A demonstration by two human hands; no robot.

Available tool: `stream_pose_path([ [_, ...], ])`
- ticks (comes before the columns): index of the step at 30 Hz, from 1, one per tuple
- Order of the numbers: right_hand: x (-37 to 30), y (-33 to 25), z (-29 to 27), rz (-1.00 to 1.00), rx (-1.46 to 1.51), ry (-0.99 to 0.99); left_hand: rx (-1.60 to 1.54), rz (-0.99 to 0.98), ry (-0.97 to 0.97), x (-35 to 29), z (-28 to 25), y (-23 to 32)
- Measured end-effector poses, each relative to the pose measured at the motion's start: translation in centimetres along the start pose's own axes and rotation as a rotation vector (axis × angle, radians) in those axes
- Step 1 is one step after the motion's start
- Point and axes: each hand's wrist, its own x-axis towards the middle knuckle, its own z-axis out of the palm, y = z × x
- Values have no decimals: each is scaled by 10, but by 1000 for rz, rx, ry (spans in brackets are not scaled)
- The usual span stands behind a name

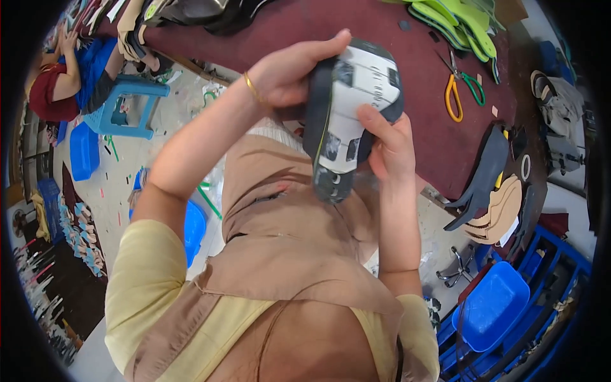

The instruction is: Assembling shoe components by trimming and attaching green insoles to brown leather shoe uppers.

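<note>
A dark shoe (345, 121) with a white patterned sole is held above my lap, its sole facing up toward me. My left hand (289, 71) grips its left side near the upper end, thumb stretched along the top edge. On the other side my right hand (389, 143) is closed round the shoe, with the thumb pressed on the white sole. The fingers under the shoe are partly hidden. Beyond it lies the dark red tabletop (289, 43), with a pair of scissors (457, 89) with orange and green handles on the right.
Bright green cut pieces (452, 25) lie at the table's far right. Dark curved pieces (487, 165) and tan pieces (498, 213) are stacked at the right edge. A blue bin (493, 305) stands lower right. At far left, a person (63, 86) sits by a blue stool (130, 105).
</note>
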Motion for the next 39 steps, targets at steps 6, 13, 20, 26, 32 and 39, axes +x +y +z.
stream_pose_path([
  [6, 30, -5, -12, -32, 280, 67, 396, 246, 111, -34, -4, -42],
  [13, 44, -1, -12, -19, 230, -63, 616, 377, 174, -51, -12, -40],
  [20, 36, -4, 6, -117, 209, -130, 371, 362, 107, -72, 8, -38],
  [26, 18, -13, 5, -331, -42, -10, 988, 469, 280, -83, 10, -33],
  [32, 1, -38, -21, -415, -84, 100, 953, 1207, 833, -208, 77, 50],
  [39, 3, -41, -19, -394, -100, 108, 1262, 1202, 880, -258, 73, 52],
])
